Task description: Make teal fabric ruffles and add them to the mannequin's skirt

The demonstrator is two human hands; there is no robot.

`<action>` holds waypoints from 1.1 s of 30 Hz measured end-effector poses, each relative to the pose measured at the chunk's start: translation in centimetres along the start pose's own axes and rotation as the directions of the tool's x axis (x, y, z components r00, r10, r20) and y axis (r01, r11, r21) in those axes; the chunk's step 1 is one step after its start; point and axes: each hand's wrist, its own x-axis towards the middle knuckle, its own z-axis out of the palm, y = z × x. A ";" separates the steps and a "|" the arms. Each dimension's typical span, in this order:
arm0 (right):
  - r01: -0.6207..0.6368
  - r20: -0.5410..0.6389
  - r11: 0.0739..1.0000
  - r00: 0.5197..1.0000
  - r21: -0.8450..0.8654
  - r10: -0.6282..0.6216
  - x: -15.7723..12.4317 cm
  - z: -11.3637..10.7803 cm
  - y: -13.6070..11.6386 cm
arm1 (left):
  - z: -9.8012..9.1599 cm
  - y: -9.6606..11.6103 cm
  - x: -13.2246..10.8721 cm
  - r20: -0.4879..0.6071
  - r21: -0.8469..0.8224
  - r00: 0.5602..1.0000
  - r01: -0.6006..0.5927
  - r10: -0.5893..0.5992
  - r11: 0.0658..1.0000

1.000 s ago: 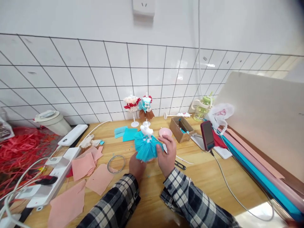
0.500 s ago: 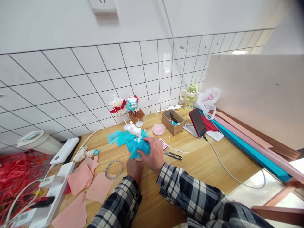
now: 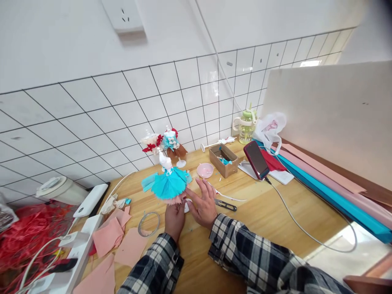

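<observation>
A small white dress form [image 3: 165, 160] wears a turquoise ruffled paper skirt [image 3: 169, 184] with a pink layer under its hem and small white flowers at the waist. My left hand [image 3: 174, 218] is closed below the skirt, around the form's stand, which is mostly hidden. Beside it, my right hand [image 3: 202, 206] has its fingers apart, with the fingertips near the skirt's right lower edge. A bit of white, perhaps the stand's base, shows between the hands. Thread snips [image 3: 226, 205] lie just right of my right hand.
Two decorated dress forms [image 3: 170, 141] stand by the tiled wall. A pink dish [image 3: 205, 170], a cardboard box [image 3: 223, 160], a phone [image 3: 256, 159] and a green bottle [image 3: 246, 127] are farther right. Pink paper pieces [image 3: 131, 246], a tape ring [image 3: 148, 223] and a power strip [image 3: 78, 249] lie left.
My right hand has come off the turquoise skirt and opened, moving slightly right and down. The dress form now stands more upright, its skirt spread out, with the pink layer showing.
</observation>
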 end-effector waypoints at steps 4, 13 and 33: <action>0.009 -0.028 1.000 1.000 0.010 -0.009 0.0 0.1 -0.1 | -0.1 -0.1 0.1 0.037 -0.014 0.997 -0.062 0.062 0.998; 0.059 0.008 0.998 0.998 0.029 -0.059 -0.4 0.2 -0.4 | -0.3 -0.1 0.0 0.037 -0.011 0.995 -0.090 0.091 0.996; -0.119 0.169 0.979 0.981 0.164 0.091 -0.2 1.3 0.8 | 0.0 -1.4 -0.1 -0.088 -0.150 0.992 0.081 -0.094 0.985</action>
